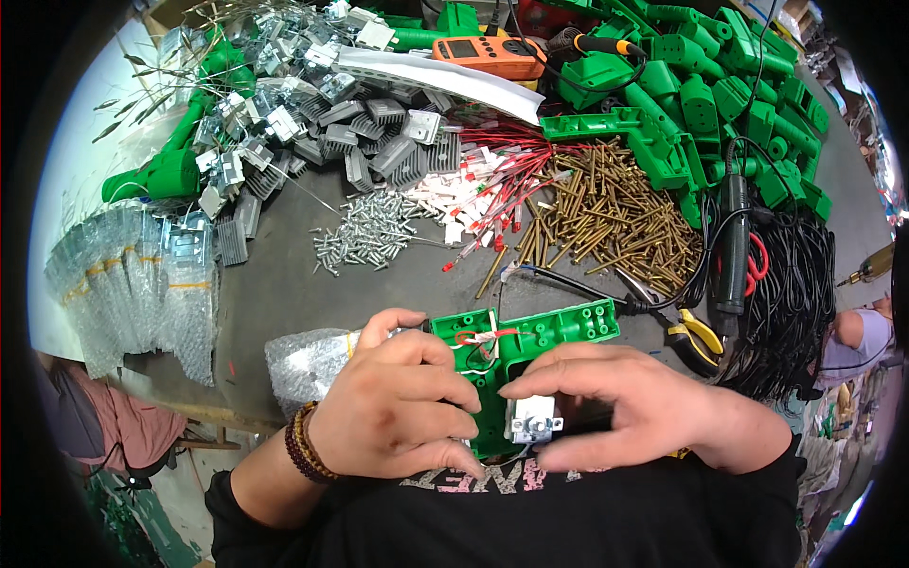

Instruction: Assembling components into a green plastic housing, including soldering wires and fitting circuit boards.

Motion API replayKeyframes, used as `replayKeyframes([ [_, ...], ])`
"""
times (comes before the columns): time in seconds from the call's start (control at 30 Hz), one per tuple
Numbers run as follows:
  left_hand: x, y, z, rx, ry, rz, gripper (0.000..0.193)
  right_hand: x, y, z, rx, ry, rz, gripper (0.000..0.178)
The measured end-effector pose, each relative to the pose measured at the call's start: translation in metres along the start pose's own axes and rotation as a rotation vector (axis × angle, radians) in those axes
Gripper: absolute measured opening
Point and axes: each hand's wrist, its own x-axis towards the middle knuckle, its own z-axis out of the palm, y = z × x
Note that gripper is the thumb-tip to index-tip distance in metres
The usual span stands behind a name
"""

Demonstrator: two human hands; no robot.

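Green plastic shell (568, 327) lies open at the near side of the dark counter (275, 293), between the hands, with red and white wires (505, 333) in it; the left hand (398, 407) curves over its left part, and whether that grip pinches anything I cannot tell; the right hand (615, 402) has thumb and forefinger spread around a white-and-metal block (535, 419), though I cannot tell if this grip presses it; bubble wrap (303, 364) lies just beside the left hand; beyond are silver screws (365, 232), brass-coloured screws (615, 218) and yellow-handled pliers (696, 343).
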Motion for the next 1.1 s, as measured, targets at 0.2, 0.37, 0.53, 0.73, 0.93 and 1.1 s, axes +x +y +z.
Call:
replayKeyframes([
  [0.2,-0.003,-0.003,0.003,-0.041,0.046,-0.031,0.033,0.017,0.011,0.029,-0.162,0.103,-0.215,0.039],
  [0.37,-0.003,-0.004,0.005,-0.045,0.086,-0.024,0.037,0.023,0.013,0.035,-0.309,0.198,-0.266,0.033],
  [0.53,-0.005,-0.005,0.007,-0.011,0.127,0.005,0.039,0.024,0.023,0.036,-0.334,0.184,-0.344,0.030],
  [0.73,-0.003,-0.006,0.010,0.045,0.121,0.026,0.041,0.024,0.034,0.038,-0.316,0.186,-0.369,0.028],
  [0.93,-0.001,-0.005,0.010,0.038,0.133,-0.012,0.039,0.022,0.033,0.035,-0.522,0.150,-0.289,0.021],
  [1.1,0.000,-0.002,0.011,0.034,0.139,-0.022,0.039,0.014,0.045,0.038,-0.221,0.268,-0.352,0.037],
])
